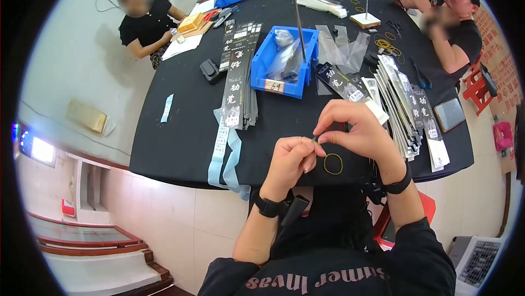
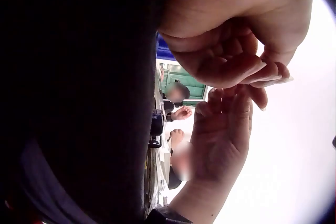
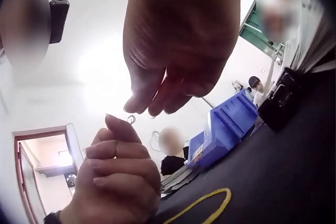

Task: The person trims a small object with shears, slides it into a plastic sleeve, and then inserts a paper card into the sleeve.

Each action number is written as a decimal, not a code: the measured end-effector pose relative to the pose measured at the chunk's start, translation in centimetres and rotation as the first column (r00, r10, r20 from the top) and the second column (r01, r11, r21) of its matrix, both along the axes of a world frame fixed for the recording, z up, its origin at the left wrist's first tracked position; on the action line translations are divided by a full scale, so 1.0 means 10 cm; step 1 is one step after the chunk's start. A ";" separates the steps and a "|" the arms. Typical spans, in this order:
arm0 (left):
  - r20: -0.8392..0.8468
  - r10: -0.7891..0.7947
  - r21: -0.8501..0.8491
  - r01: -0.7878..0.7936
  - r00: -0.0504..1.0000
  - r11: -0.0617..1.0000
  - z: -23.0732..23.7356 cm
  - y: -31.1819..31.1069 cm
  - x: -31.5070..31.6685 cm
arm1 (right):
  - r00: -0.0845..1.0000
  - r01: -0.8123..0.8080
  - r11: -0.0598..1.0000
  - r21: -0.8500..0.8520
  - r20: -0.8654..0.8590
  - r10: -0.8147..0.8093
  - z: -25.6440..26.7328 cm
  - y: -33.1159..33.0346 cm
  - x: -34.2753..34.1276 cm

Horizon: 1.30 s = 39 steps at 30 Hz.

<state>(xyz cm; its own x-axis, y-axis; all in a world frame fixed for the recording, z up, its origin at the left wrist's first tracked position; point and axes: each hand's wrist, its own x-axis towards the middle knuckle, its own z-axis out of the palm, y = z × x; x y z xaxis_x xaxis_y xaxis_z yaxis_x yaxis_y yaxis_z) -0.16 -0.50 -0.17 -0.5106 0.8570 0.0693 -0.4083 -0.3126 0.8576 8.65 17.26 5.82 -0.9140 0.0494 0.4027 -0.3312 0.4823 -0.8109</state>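
Observation:
In the head view my left hand [image 1: 292,159] pinches a tiny dark piece [image 1: 314,139] between thumb and forefinger, above the table's near edge. My right hand [image 1: 353,123] meets it from the other side, thumb and forefinger tips together at the same piece. Seen from the right wrist, a small curved, hook-like bit [image 3: 131,119] shows between the fingertips of both hands. The left wrist view has the fingers largely covering it. Just beside the hands lies a yellow rubber band [image 1: 333,164] on the black tablecloth [image 1: 175,148].
Beyond the hands stands a blue bin [image 1: 302,89] holding clear bags. Long printed packets [image 1: 232,85] lie left of it; a stack of slim packets [image 1: 396,110] and a phone [image 1: 449,114] lie right. Blue label strips [image 1: 215,167] hang over the near edge. Other people sit around the table.

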 end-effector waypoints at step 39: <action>-0.071 0.003 -0.005 -0.004 0.997 1.000 -0.04 0.01 -0.01 | 0.996 0.012 1.000 0.029 -0.093 -0.009 -0.06 0.02 -0.01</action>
